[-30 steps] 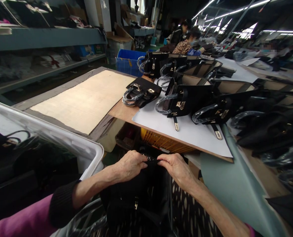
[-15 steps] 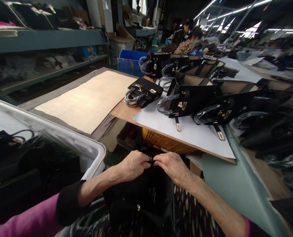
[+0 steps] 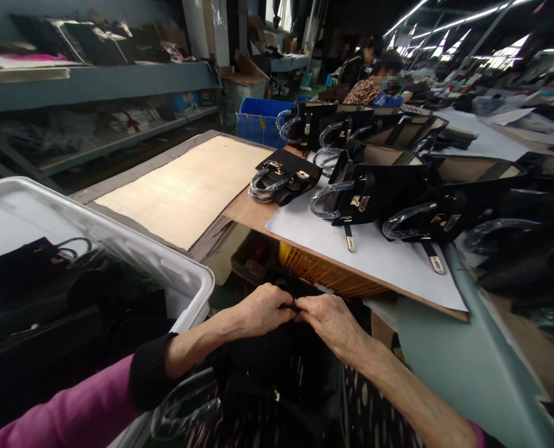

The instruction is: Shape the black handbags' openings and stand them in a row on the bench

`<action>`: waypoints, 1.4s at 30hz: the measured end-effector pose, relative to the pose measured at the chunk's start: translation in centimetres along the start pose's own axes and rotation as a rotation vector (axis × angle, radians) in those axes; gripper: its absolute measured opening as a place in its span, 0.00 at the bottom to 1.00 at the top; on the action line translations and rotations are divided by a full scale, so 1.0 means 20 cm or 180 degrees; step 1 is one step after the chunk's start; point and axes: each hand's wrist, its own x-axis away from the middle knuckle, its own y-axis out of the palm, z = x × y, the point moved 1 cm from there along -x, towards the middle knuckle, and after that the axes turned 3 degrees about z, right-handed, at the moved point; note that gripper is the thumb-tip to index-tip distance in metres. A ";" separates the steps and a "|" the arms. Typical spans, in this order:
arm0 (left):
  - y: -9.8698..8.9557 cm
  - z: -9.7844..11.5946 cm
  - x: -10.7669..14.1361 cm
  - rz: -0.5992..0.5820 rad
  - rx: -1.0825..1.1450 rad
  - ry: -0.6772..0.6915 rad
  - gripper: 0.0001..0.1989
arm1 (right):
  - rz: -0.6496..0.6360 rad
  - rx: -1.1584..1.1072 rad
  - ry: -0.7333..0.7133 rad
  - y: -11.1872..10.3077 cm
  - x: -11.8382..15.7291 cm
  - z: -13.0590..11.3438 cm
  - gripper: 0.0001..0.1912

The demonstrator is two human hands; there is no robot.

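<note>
On my lap rests a black handbag (image 3: 262, 367) with a small gold fitting, its plastic-wrapped handle (image 3: 188, 404) lying to the left. My left hand (image 3: 264, 309) is closed, thumb and fingers pinching the bag's far black edge. Right beside it, fingertips almost touching, my right hand (image 3: 330, 318) pinches the same dark part. Exactly which piece lies between the fingers is hidden by them.
Left stands a white plastic bin (image 3: 165, 258) with black bags inside. Ahead, several black handbags (image 3: 384, 186) stand on white paper (image 3: 305, 230) over a board. A pale sheet (image 3: 188, 186) covers the table further left; a yellow crate (image 3: 328, 274) sits below. Other people work far back.
The view has swung slightly left, so the scene sits further right. My hands have drawn closer together, closing the small gap between their fingertips. Both still pinch the bag.
</note>
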 end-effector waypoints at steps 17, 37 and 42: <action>0.01 0.00 0.43 0.0835 0.0442 -0.1190 0.13 | 0.0015 -0.0419 0.0026 -0.01 -0.03 0.00 0.11; 0.07 0.02 0.54 0.1225 0.1231 -0.1110 0.18 | -0.0352 -0.0602 -0.0088 0.02 -0.06 0.02 0.13; 0.06 0.01 0.56 0.1238 0.1317 -0.0993 0.12 | -0.0501 -0.0628 0.0107 0.03 -0.05 0.06 0.14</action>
